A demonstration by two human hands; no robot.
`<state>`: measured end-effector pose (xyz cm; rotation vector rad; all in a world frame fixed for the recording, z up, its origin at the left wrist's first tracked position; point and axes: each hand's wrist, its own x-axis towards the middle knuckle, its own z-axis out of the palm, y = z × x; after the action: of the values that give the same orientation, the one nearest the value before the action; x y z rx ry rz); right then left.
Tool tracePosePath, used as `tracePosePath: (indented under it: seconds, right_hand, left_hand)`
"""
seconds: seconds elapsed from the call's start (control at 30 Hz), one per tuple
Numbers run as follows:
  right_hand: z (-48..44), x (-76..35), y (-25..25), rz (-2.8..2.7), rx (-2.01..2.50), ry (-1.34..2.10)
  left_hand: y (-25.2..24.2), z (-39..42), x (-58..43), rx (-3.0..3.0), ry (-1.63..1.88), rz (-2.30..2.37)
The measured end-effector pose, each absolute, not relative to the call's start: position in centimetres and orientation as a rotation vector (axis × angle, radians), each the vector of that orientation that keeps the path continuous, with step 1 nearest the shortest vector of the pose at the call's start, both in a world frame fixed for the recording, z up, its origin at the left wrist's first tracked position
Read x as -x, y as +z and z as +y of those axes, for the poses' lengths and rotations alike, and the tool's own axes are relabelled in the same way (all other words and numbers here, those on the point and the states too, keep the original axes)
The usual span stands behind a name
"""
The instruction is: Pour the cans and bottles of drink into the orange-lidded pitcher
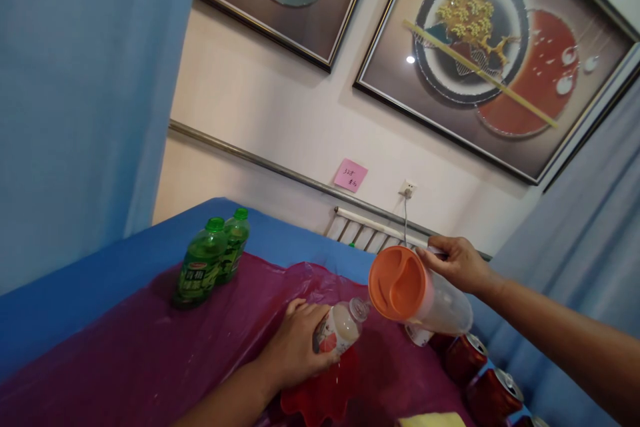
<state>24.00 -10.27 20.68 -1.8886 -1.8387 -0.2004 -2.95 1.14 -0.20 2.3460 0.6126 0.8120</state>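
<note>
My left hand (300,339) is wrapped round a clear plastic bottle (346,324) with a printed fruit label and an uncapped mouth. The bottle leans to the right above a red scalloped dish (325,395). My right hand (457,263) grips the handle of a clear pitcher (447,307) with an orange lid (397,283). Tilted well over, the pitcher has its lid facing the bottle's mouth. A small gap seems to lie between them. I cannot make out any liquid flowing.
Two green bottles (200,267) stand at the left on a purple plastic sheet (210,347). Several red cans (495,395) line the right edge. Something yellow (433,420) lies at the bottom. A radiator (360,232) and a plugged-in cable (405,217) are behind; blue curtains (90,93) hang at both sides.
</note>
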Motion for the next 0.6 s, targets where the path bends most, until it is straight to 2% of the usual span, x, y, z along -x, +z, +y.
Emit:
tracePosePath:
  seconds: [0.6]
  right_hand:
    - [-10.32, -23.99, 20.77, -1.852, 1.869, -0.209]
  left_hand:
    - [-0.29, 1.04, 2.97, -2.353, 0.807, 0.618]
